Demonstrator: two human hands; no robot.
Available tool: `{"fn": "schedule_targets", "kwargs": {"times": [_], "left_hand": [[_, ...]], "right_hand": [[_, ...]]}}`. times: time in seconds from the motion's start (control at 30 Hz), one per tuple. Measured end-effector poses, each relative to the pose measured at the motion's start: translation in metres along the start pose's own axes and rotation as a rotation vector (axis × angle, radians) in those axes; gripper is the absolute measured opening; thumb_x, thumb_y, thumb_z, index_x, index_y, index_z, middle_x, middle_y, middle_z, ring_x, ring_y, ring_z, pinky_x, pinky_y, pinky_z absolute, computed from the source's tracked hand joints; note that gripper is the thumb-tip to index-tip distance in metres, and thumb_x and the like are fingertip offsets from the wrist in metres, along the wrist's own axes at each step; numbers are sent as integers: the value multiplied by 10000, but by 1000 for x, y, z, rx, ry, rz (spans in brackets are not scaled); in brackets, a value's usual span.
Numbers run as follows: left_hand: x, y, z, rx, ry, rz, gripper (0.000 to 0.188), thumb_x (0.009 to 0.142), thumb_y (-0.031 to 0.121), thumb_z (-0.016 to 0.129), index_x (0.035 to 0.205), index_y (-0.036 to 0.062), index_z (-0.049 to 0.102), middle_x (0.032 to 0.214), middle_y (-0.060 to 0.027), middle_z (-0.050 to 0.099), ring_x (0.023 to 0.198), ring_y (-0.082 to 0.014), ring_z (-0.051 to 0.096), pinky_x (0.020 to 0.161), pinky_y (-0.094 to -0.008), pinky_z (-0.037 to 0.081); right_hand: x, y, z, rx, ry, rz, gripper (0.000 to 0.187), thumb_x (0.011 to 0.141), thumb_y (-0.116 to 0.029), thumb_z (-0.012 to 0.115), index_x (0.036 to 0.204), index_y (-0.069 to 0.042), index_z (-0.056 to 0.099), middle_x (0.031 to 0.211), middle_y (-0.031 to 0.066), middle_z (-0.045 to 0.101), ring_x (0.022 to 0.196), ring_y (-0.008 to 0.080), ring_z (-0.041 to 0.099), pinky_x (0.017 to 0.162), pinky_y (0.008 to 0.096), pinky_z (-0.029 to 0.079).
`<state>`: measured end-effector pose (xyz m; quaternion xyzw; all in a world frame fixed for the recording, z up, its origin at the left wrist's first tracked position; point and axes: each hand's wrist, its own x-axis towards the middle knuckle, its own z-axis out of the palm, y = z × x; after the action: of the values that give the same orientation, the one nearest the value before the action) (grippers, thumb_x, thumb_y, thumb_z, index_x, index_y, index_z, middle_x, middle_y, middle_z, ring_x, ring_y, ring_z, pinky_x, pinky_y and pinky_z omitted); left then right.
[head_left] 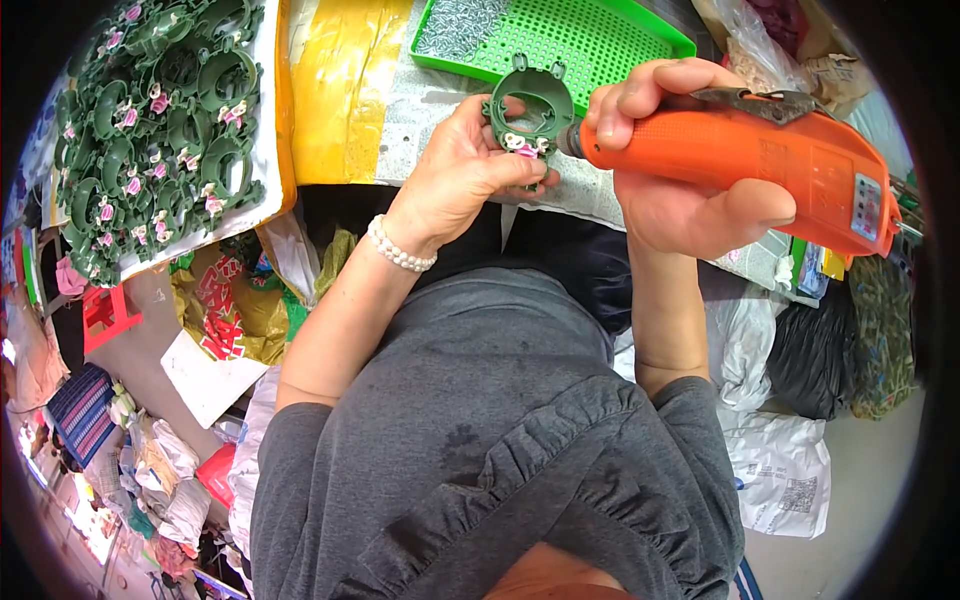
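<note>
Between the fingers and thumb of my left hand (465, 160) is a dark green plastic ring (565, 97) with small clips on top and pink and white flowers on its lower edge. My right hand (690, 195) grips an orange electric screwdriver (740, 150), its thumb lifted off the body. The dark nose of the screwdriver meets the right side of the ring near the flowers; the exact contact point is hidden. Behind the ring stands a bright green perforated tray (590, 45), holding a heap of small silver screws (462, 28).
Many similar green flowered rings (160, 130) lie piled on a white board at the left. Yellow tape (340, 90) covers part of the work surface. Plastic bags (815, 345) sit at the right, and a red stool (108, 315) stands at the left below the pile.
</note>
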<state>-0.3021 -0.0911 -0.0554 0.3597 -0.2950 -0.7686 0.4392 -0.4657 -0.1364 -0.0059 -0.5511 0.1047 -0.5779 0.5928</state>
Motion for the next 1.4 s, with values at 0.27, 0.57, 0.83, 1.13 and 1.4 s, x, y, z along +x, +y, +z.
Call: {"fn": "schedule_targets", "kwargs": {"times": [0.27,0.57,0.83,1.13,1.4], "left_hand": [[1,-4,5,-72,66,44,412,753,-65,599,1107,8,400,906,-130,618,727,-205,659,631,-281,546],[-3,4,0,-15,8,-67,412,766,6,613,1151,16,464,994,-125,619,810,-188,653,692,-269,534],[0,6,0,-20,-23,-75,539,748,-7,649,1217,11,386,1056,-196,585,802,-212,660,599,-252,555],[1,10,-1,-34,-57,-110,666,688,-29,703,1248,-8,342,1042,-126,520,740,-188,649,530,-231,524],[2,12,-1,-38,-67,-133,664,703,-33,692,1263,4,338,1063,-123,520,747,-189,648,547,-232,524]], "right_hand": [[-9,11,0,55,-30,-20,892,632,-776,559,1067,2,518,879,111,549,685,188,547,653,357,443],[16,-28,2,69,-214,0,954,641,-776,555,1180,5,457,981,113,514,806,180,540,713,330,403],[36,0,-45,-180,354,29,718,748,-680,519,1042,-25,527,889,101,542,728,196,518,700,339,405],[46,27,-63,-265,402,37,643,754,-622,548,989,-25,511,822,112,538,662,204,519,626,331,436],[45,28,-65,-270,402,36,649,757,-629,532,983,-21,514,813,110,537,662,201,520,630,333,437]]}}
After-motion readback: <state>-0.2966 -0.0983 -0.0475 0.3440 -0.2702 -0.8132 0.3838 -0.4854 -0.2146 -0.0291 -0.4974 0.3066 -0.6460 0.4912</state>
